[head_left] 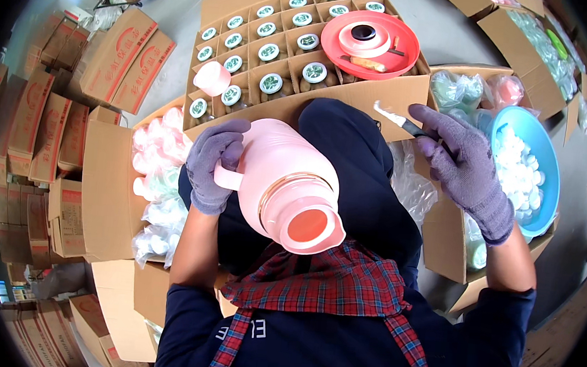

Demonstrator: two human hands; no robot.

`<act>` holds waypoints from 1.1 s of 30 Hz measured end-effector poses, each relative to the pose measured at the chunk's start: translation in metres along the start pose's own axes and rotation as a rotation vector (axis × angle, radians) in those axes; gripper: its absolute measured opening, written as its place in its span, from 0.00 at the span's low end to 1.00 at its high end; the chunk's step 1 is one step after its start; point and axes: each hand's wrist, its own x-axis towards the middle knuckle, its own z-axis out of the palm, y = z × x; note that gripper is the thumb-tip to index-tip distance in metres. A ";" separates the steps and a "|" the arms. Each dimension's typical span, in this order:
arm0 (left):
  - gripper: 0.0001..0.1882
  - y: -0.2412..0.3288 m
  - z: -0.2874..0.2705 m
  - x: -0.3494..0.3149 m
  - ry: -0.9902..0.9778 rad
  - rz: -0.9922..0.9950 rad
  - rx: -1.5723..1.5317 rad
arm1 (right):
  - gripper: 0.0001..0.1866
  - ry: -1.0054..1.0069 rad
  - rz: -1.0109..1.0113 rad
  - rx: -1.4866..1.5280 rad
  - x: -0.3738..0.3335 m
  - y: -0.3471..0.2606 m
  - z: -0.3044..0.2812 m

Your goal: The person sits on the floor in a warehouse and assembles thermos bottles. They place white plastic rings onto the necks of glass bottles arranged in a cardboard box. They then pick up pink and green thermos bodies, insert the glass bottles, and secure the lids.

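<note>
Tilted across my lap is a pink vacuum jug (278,158), its spout and orange-red mouth turned toward me. My left hand (214,160), in a grey-purple knit glove, is closed round the jug's handle. Off to the right, my gloved right hand (465,171) grips a small tool (395,118) with a dark handle and a pale, curved tip; its exact kind is unclear. The tool is apart from the jug. Beyond my knees, a divided carton (376,97) holds several bottles with green-and-white tops. A pink cup (212,78) rests on its left side.
On the carton's right part sits a red basin (415,45) with small items in it. A blue basin (556,163) of white caps stands at right, over bagged parts. An open box (104,182) with bagged pink pieces is at left; stacked cartons (120,59) stand behind.
</note>
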 end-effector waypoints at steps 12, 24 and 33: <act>0.06 -0.002 -0.005 -0.018 0.090 -0.030 0.099 | 0.23 0.050 0.473 0.641 0.071 0.085 0.022; 0.14 -0.007 -0.007 -0.044 0.092 0.163 0.344 | 0.21 0.155 0.339 0.044 0.169 0.091 0.035; 0.17 0.004 -0.030 -0.108 -0.361 0.090 0.483 | 0.23 0.453 -0.254 -0.358 0.168 0.130 0.082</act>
